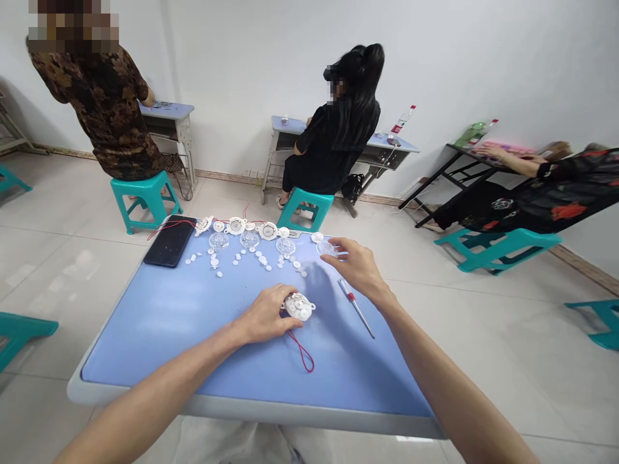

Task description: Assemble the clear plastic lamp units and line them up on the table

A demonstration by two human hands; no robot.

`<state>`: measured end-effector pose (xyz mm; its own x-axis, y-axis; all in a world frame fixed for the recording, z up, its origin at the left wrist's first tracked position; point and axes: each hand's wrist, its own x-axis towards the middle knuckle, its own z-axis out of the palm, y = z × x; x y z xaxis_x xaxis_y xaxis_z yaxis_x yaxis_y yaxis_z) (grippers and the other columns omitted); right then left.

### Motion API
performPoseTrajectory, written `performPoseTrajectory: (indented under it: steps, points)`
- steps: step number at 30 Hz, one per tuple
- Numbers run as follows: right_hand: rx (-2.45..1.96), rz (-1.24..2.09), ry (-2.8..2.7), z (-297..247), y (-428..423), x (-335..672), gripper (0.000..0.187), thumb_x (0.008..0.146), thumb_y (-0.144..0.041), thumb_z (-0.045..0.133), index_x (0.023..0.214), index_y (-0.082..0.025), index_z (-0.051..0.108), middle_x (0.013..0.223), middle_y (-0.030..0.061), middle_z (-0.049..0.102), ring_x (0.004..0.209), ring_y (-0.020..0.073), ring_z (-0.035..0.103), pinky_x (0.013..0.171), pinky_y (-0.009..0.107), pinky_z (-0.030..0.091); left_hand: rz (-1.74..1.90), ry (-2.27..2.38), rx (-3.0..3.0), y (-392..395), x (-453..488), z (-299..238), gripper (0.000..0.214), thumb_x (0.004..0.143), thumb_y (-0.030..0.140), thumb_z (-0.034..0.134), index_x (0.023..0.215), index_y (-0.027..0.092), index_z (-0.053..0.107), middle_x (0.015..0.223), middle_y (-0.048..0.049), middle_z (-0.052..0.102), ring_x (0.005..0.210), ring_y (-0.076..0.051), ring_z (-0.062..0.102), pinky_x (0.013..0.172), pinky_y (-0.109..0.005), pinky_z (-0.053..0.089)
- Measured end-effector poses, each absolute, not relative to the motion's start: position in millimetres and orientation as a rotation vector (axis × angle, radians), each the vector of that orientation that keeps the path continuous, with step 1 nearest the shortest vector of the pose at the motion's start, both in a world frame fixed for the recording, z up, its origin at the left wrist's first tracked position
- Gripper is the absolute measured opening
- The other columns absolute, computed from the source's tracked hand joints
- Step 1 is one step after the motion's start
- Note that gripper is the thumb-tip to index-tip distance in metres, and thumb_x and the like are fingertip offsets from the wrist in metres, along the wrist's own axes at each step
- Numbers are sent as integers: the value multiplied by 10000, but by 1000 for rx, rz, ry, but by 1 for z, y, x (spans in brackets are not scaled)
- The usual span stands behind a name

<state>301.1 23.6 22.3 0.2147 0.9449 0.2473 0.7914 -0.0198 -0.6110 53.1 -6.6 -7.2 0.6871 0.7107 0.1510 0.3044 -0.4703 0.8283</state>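
My left hand (271,314) grips a round white plastic casing (300,307) with small white parts inside and side lugs, low over the middle of the table. A red cord loop (305,358) hangs from it onto the blue top. Up by the far right edge, the thumb and fingers of my right hand (352,259) are closed on a clear plastic disc (325,248). Between my forearms and to the right lies a screwdriver (356,308) with a clear and red handle. A white round cap (316,237) sits just beyond the disc.
Along the far edge stand white casings (236,225), clear discs (249,240) and several tiny white gears (262,258). A black phone (171,241) lies at the far left corner of the blue table (159,341). Three people sit at desks beyond, on teal stools (145,193).
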Motion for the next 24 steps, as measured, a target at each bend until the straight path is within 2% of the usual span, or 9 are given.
performPoseTrajectory:
  steps: [5, 13, 24]
  points:
    - [-2004, 158, -1666, 9, 44, 299, 439, 773, -352, 653, 1167, -163, 618, 1096, 119, 701, 948, 268, 658, 846, 406, 508, 614, 790, 2069, -7, 53, -8, 458, 736, 268, 758, 1145, 187, 570, 1062, -66, 636, 913, -213, 598, 817, -341, 485]
    - [-2117, 141, -1652, 0, 49, 298, 471, 794, -347, 648, 1213, -146, 572, 1036, 137, 702, 941, 293, 656, 812, 395, 478, 615, 789, 2074, -7, 52, -7, 468, 726, 259, 772, 1140, 185, 568, 1059, -60, 642, 901, -212, 607, 792, -321, 487]
    - [-2164, 133, -1657, -4, 51, 296, 464, 819, -332, 645, 1240, -161, 553, 1115, 144, 692, 1076, 330, 615, 844, 407, 467, 605, 810, 2093, -8, 52, -4, 441, 729, 249, 770, 1120, 181, 578, 1028, -55, 640, 878, -206, 601, 804, -326, 479]
